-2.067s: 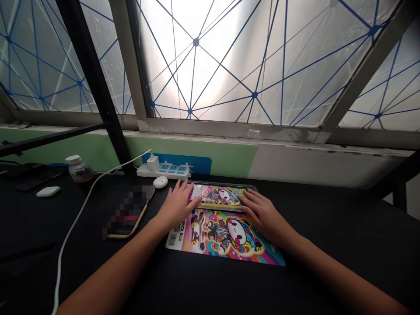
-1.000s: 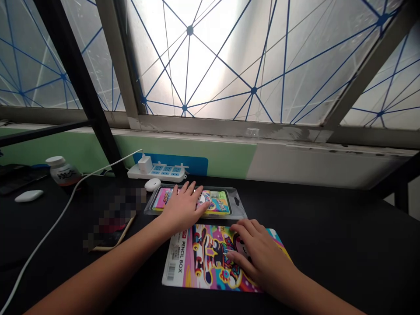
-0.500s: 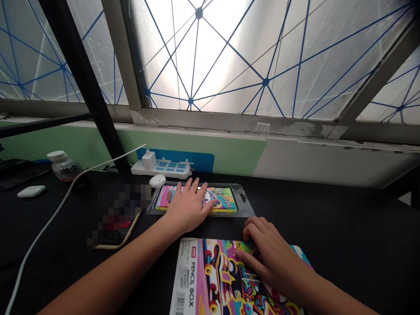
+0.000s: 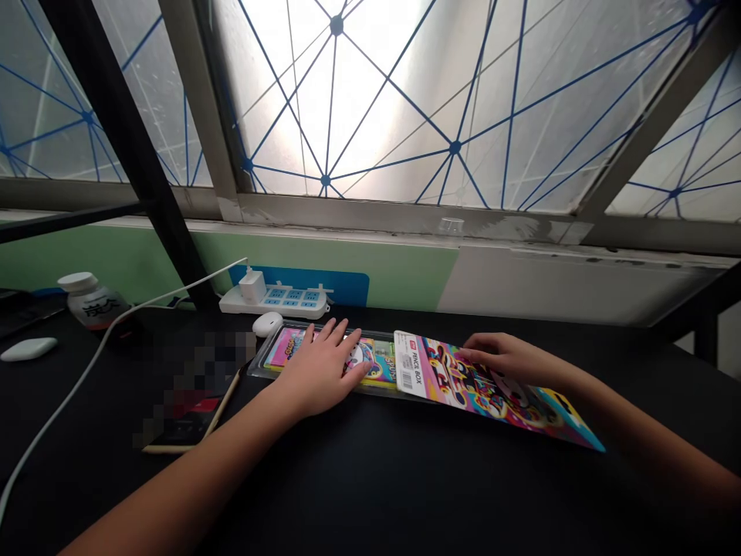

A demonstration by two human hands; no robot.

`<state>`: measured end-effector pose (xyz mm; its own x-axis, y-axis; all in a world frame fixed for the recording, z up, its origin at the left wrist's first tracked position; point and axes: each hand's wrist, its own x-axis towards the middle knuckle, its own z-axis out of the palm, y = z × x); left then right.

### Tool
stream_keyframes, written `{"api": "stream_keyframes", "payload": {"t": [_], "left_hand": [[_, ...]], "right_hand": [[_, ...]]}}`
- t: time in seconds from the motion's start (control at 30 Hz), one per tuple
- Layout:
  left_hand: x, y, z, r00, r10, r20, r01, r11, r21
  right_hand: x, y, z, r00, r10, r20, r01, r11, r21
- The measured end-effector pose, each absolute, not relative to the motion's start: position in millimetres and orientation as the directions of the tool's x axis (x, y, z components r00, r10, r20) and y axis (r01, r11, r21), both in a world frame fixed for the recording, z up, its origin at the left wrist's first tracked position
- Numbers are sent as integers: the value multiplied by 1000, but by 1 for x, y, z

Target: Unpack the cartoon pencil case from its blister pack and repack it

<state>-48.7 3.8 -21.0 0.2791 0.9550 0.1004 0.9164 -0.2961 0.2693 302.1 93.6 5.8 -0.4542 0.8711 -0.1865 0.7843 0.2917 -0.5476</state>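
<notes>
My left hand (image 4: 324, 371) lies flat with fingers spread on a colourful pencil box (image 4: 382, 363) in a clear plastic tray (image 4: 258, 368) at the back of the desk. A bright printed card (image 4: 451, 378) marked "PENCIL BOX" slants to the right, its white end overlapping the tray's right part. At the card's upper edge, my right hand (image 4: 503, 355) grips it, thumb on the printed face; its other fingers are partly hidden.
A white power strip (image 4: 278, 301) with a charger stands against the wall. A rounded white object (image 4: 267, 323) touches the tray's left end. Left are a partly blurred phone (image 4: 191, 425), a white cable (image 4: 63, 394), a bottle (image 4: 96, 301) and another white object (image 4: 28, 350). The black desk (image 4: 359, 486) extends in front.
My right hand has carried the card from the desk's near middle back and to the right, over the tray's right end. My left hand stays on the pencil box. The view has shifted slightly.
</notes>
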Motion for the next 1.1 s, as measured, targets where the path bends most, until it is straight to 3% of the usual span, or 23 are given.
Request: {"api": "stream_keyframes", "payload": {"t": [0.1, 0.17, 0.67, 0.93, 1.1], "left_hand": [[-49, 4, -22, 289, 952, 102, 914, -306, 265], [-48, 4, -23, 291, 951, 104, 918, -308, 249], [-49, 3, -23, 318, 937, 145, 909, -345, 233], [-52, 5, -24, 342, 928, 148, 894, -370, 253], [-49, 4, -20, 324, 941, 101, 909, -339, 242]], "right_hand": [[283, 96, -2, -410, 912, -22, 790, 343, -508], [263, 90, -6, -421, 907, 16, 778, 371, -507], [261, 108, -13, -500, 862, -80, 760, 393, -518], [262, 104, -2, -471, 875, 111, 748, 463, -476], [259, 97, -3, -415, 905, 91, 772, 404, -491]]}}
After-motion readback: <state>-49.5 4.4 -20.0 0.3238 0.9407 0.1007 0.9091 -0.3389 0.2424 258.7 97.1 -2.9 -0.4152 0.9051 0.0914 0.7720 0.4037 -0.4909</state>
